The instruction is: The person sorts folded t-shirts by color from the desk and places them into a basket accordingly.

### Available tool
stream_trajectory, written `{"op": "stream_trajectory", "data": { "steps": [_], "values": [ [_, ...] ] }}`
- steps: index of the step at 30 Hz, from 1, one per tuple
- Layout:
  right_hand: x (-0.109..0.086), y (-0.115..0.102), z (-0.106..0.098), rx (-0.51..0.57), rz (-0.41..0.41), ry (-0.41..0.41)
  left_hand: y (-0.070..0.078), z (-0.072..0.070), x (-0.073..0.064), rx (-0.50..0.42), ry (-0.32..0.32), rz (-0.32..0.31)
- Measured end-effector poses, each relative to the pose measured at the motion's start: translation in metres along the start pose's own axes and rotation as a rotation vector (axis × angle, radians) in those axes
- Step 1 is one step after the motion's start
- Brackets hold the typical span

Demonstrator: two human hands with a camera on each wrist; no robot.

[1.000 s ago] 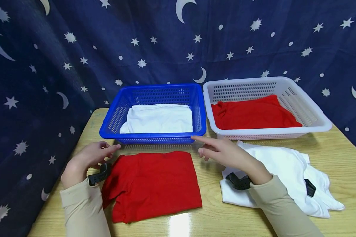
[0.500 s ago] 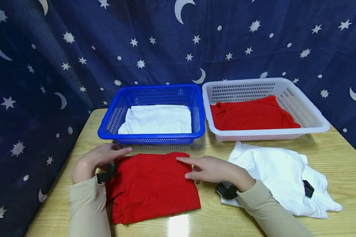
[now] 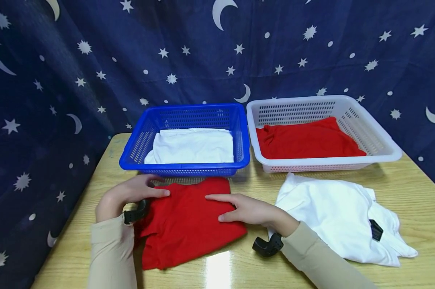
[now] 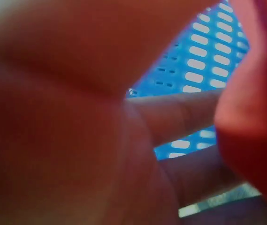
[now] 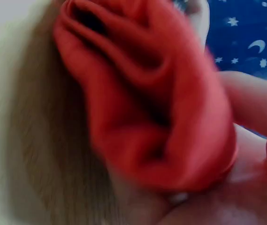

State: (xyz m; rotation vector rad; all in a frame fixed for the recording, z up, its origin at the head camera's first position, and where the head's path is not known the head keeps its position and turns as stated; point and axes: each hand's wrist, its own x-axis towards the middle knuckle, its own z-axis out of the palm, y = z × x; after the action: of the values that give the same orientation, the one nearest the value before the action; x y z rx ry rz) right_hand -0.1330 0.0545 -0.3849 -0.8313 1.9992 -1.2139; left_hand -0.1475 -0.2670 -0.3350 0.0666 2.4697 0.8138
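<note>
A folded red garment point(image 3: 192, 224) lies in front of the blue basket point(image 3: 184, 165), its far edge raised off the table. My left hand point(image 3: 139, 189) holds its far left part, thumb on top and the other fingers passing behind the cloth. At the right side my right hand point(image 3: 248, 209) grips the garment, with index finger and thumb visible on the cloth and the rest hidden. The right wrist view shows the thick folded layers of the red garment point(image 5: 156, 117) within that hand. Close in the left wrist view, fingers point(image 4: 175, 112) reach behind the red cloth.
Folded white cloth point(image 3: 193, 146) lies inside the blue basket. Beside it, a white basket point(image 3: 325, 161) contains red cloth point(image 3: 307, 140). A white garment point(image 3: 322, 212) with a black patch lies on the wooden table point(image 3: 412, 192) at right. A dark starry curtain point(image 3: 203, 52) hangs behind.
Both hands have come in over the red garment from its two sides and taken hold of it. Its far edge has lifted and shifted slightly toward the blue basket.
</note>
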Motion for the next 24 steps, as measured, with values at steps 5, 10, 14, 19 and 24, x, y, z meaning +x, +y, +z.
{"op": "stream_trajectory", "data": {
  "steps": [5, 10, 14, 19, 24],
  "values": [
    [-0.003, -0.003, -0.002, 0.130, -0.001, -0.024, 0.011, 0.011, 0.006, -0.023, 0.002, 0.058],
    [-0.012, -0.013, -0.014, 0.234, -0.033, -0.067, 0.022, 0.021, 0.012, 0.007, -0.006, 0.117],
    [-0.022, -0.023, -0.028, 0.339, -0.089, -0.108, 0.029, 0.022, 0.012, 0.012, -0.014, 0.146],
    [-0.041, -0.038, -0.042, 0.495, -0.141, -0.083, 0.044, 0.022, 0.004, -0.119, -0.077, 0.254],
    [-0.061, -0.054, -0.055, 0.582, -0.247, -0.021, 0.068, 0.024, -0.007, -0.300, -0.138, 0.433]
  ]
}}
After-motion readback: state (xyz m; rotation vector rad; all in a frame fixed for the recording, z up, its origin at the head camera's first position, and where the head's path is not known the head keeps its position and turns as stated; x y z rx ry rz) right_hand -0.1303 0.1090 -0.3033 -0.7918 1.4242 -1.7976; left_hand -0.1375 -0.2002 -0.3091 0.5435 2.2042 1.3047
